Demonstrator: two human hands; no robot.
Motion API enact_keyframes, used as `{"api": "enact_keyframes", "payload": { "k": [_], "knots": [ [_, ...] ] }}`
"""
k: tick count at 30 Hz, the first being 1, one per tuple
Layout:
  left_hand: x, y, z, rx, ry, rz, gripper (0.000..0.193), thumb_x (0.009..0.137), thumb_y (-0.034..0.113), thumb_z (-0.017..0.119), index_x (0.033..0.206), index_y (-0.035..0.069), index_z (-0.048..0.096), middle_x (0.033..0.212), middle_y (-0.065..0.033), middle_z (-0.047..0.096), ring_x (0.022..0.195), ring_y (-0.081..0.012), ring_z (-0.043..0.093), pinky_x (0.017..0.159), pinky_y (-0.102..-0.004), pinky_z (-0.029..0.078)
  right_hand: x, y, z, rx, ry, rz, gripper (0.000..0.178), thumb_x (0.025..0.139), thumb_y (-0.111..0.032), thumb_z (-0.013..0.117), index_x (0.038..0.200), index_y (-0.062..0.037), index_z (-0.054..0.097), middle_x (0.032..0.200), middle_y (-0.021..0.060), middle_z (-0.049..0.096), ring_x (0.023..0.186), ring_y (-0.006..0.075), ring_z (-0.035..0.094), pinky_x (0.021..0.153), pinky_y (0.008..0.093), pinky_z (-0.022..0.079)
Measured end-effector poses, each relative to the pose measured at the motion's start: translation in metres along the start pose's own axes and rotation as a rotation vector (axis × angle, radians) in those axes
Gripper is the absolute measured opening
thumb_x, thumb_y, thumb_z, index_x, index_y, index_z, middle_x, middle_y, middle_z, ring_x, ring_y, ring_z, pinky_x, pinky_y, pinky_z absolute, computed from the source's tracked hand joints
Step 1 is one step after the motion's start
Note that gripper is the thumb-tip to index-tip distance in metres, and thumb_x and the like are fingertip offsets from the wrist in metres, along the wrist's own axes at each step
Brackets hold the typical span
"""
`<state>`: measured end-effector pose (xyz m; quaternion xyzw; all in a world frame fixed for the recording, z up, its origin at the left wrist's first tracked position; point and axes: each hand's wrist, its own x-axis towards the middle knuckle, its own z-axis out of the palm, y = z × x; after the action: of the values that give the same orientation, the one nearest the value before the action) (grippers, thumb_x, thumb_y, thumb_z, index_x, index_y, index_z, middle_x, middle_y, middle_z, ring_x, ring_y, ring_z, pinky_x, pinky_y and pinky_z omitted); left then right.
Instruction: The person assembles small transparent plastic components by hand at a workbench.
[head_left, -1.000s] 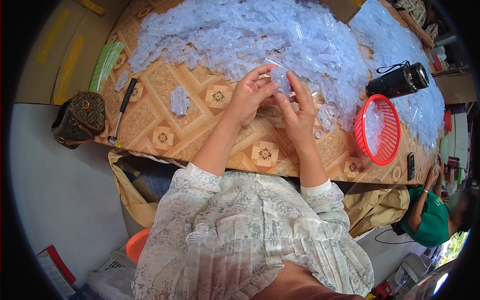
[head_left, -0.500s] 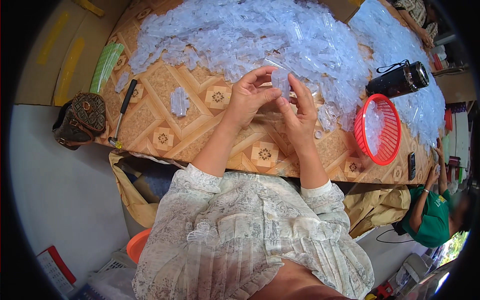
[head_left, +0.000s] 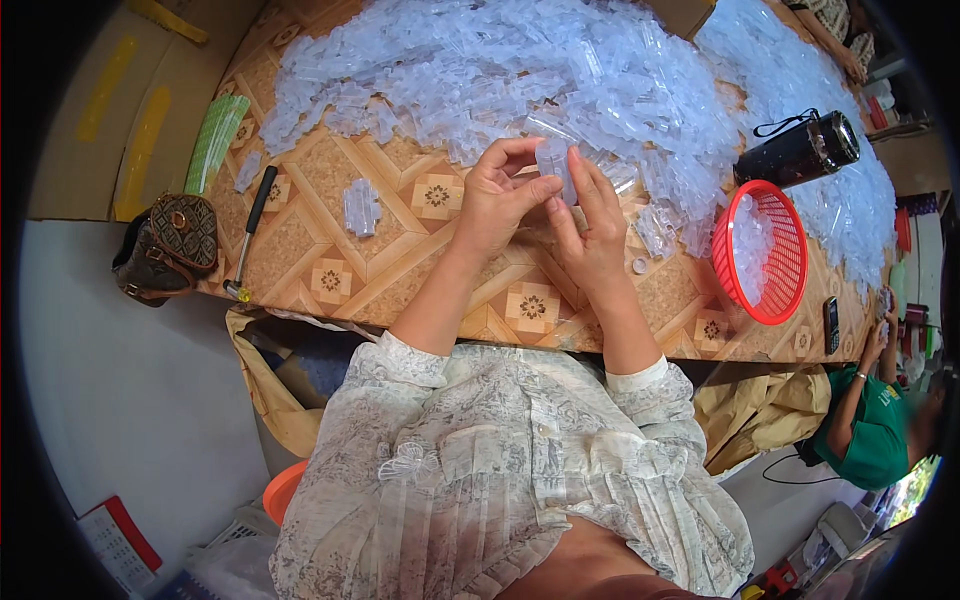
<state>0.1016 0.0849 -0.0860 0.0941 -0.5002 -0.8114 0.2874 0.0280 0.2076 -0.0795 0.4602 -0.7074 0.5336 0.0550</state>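
Note:
Over the table's near half, a small clear plastic tube-like piece (head_left: 553, 162) is held up between my two hands. My left hand (head_left: 500, 197) pinches it from the left, thumb against fingers. From the right, my right hand (head_left: 592, 228) has its fingertips along the piece, with the thumb just below. The piece's exact shape is hard to make out. Beyond my fingers spreads a large heap of similar clear plastic pieces (head_left: 440, 75). A few loose ones (head_left: 655, 230) and a small ring-like cap (head_left: 639, 266) lie beside my right hand.
At right stand a red plastic basket (head_left: 722, 262) with clear pieces inside, a dark flask (head_left: 797, 152) and a black phone (head_left: 831, 325). A small stack of clear pieces (head_left: 361, 208), a hammer (head_left: 256, 220) and a patterned bag (head_left: 180, 240) are left. A person in green (head_left: 872, 430) works far right.
The plastic piece has tilted and moved slightly left in my fingers. My right fingers have straightened and drawn closer together. The whole view has shifted a little.

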Motion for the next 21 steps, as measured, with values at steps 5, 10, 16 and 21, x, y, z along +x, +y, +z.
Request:
{"api": "enact_keyframes", "payload": {
  "k": [5,10,16,21],
  "knots": [
    [-0.0038,0.0033,0.0065,0.000,0.005,0.042,0.041,0.083,-0.006,0.067,0.120,0.001,0.050,0.113,-0.0134,0.059,0.099,-0.0188,0.064,0.084,-0.0293,0.056,0.0015,-0.0009,-0.0024,0.049,0.007,0.001,0.051,0.082,-0.006,0.065,0.132,-0.0037,0.054,0.125,0.0208,0.055,0.110,0.0338,0.057,0.092,0.0396,0.046],
    [-0.0036,0.0063,0.0054,-0.016,-0.020,0.047,0.041,0.083,-0.006,0.066,0.120,0.000,0.050,0.115,-0.0130,0.059,0.101,-0.0194,0.063,0.087,-0.0305,0.056,0.0029,-0.0012,-0.0067,0.223,-0.013,0.125,0.045,0.085,-0.007,0.065,0.130,-0.0054,0.057,0.125,0.0185,0.056,0.111,0.0255,0.057,0.087,0.0336,0.049],
    [-0.0037,0.0100,0.0066,0.002,-0.075,0.075,0.041,0.084,-0.006,0.066,0.121,0.000,0.050,0.116,-0.0118,0.059,0.103,-0.0188,0.062,0.088,-0.0307,0.055,-0.0007,0.0030,-0.0046,0.503,-0.002,0.281,0.043,0.087,-0.006,0.064,0.129,-0.0074,0.058,0.128,0.0134,0.053,0.110,0.0166,0.056,0.081,0.0268,0.050],
    [-0.0057,0.0110,0.0075,0.043,-0.089,0.093,0.044,0.083,-0.007,0.065,0.124,0.001,0.050,0.119,-0.0132,0.058,0.105,-0.0188,0.061,0.090,-0.0300,0.053,-0.0009,0.0009,-0.0046,0.686,0.006,0.312,0.044,0.088,-0.005,0.064,0.131,-0.0078,0.057,0.129,0.0116,0.051,0.110,0.0154,0.054,0.082,0.0264,0.050]
  ]
}}
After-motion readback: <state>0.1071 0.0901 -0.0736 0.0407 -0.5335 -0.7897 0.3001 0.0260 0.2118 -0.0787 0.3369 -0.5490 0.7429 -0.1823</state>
